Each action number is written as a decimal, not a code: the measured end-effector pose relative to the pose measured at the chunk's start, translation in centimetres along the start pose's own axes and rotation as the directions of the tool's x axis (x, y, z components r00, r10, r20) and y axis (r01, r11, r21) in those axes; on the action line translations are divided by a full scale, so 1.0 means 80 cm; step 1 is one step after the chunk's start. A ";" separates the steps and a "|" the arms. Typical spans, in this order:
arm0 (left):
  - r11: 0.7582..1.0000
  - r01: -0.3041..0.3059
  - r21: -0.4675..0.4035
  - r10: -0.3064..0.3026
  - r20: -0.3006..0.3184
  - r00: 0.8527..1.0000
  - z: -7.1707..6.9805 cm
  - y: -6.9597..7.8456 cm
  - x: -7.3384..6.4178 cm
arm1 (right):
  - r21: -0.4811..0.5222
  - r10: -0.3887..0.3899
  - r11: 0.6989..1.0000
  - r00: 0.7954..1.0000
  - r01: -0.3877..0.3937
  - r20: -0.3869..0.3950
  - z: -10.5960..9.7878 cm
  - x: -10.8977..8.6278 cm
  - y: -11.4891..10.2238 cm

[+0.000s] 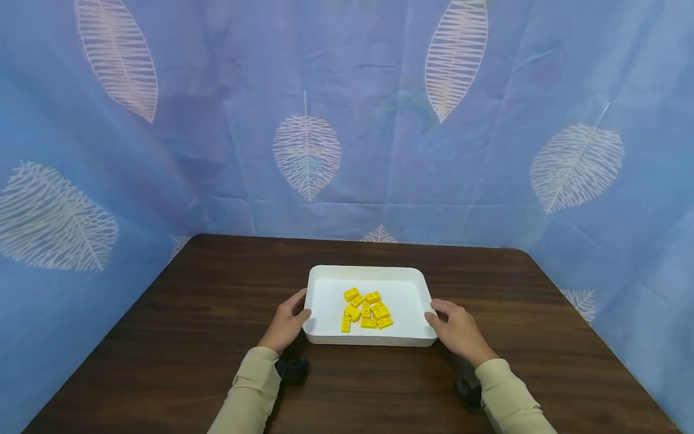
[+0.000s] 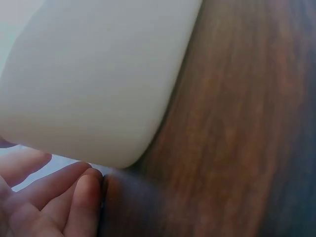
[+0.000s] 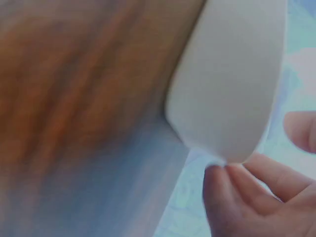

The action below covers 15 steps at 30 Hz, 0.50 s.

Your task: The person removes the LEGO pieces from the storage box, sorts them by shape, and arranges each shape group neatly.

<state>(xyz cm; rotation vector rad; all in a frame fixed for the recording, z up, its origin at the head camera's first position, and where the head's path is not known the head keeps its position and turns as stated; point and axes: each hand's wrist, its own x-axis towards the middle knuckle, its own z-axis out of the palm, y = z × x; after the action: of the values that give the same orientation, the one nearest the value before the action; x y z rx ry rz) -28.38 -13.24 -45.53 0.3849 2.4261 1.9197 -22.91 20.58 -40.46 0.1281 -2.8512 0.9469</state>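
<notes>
A shallow white rectangular tray [image 1: 403, 325] sits on the dark wooden table, with several yellow toy building bricks [image 1: 365, 310] grouped near its middle. My left hand [image 1: 287, 320] grips the tray's left side, thumb at the rim and fingers along the outer wall. On the opposite side, my right hand [image 1: 458, 328] holds the right end with its thumb over the rim. In the left wrist view, the fingers [image 2: 84, 197] are bent by the tray's lower corner. The right wrist view has fingertips at the outer wall [image 3: 227, 89] of the tray.
The brown wood-grain table [image 1: 255, 265] has rounded far corners. Behind it and at both sides hangs a blue curtain [image 1: 368, 150] with white leaf prints. A black wrist device [image 1: 293, 369] shows by the left sleeve, another [image 1: 467, 393] by the right.
</notes>
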 end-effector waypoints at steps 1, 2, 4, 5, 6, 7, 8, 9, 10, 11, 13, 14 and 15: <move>1.000 0.002 0.001 -0.002 0.003 1.000 0.000 0.000 0.000 | -0.011 -0.007 1.000 1.000 0.007 -0.007 0.001 0.001 -0.003; 1.000 -0.001 0.002 0.001 0.006 1.000 -0.001 -0.001 0.000 | -0.017 -0.012 1.000 1.000 0.011 -0.013 0.001 0.003 -0.007; 1.000 0.001 0.006 -0.002 0.012 1.000 -0.001 -0.001 0.000 | -0.005 -0.036 0.999 0.999 0.036 -0.012 0.004 0.007 -0.015; 1.000 0.008 -0.001 -0.008 0.009 1.000 -0.002 -0.001 0.000 | 0.003 -0.048 0.999 0.999 0.048 0.001 0.006 0.009 -0.021; 1.000 0.006 -0.003 -0.006 0.006 1.000 -0.002 -0.001 0.001 | 0.011 -0.065 0.998 0.998 0.065 0.022 0.009 0.012 -0.026; 1.000 0.007 -0.005 -0.007 0.000 1.000 -0.003 -0.002 0.002 | 0.026 -0.084 0.996 0.995 0.083 0.050 0.012 0.015 -0.032; 1.000 0.004 -0.009 -0.004 -0.007 1.000 -0.004 -0.002 0.002 | 0.045 -0.104 0.994 0.991 0.100 0.083 0.015 0.019 -0.038; 1.000 0.005 -0.008 -0.005 -0.015 1.000 -0.005 -0.002 0.003 | 0.060 -0.122 0.991 0.986 0.116 0.116 0.019 0.022 -0.044; 1.000 0.001 -0.014 -0.001 -0.020 1.000 -0.006 -0.002 0.004 | 0.064 -0.136 0.990 0.980 0.128 0.144 0.024 0.026 -0.050; 1.000 0.000 -0.017 0.000 -0.024 1.000 -0.006 -0.003 0.005 | 0.056 -0.145 0.989 0.976 0.137 0.164 0.028 0.029 -0.055; 1.000 0.003 -0.015 -0.003 -0.028 1.000 -0.006 -0.003 0.006 | 0.045 -0.151 0.988 0.969 0.145 0.196 0.037 0.035 -0.063; 1.000 0.004 -0.016 -0.005 -0.027 1.000 -0.006 -0.004 0.006 | 0.032 -0.153 0.988 0.966 0.150 0.209 0.042 0.037 -0.066; 1.000 0.009 -0.016 -0.009 -0.028 1.000 -0.005 -0.004 0.006 | 0.015 -0.149 0.989 0.964 0.149 0.219 0.047 0.039 -0.068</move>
<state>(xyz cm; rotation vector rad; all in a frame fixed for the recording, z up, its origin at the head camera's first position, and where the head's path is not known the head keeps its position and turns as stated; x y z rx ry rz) -28.98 -13.62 -45.70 0.3483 2.4239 1.9523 -25.73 13.87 -39.73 0.4685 -2.9864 0.9544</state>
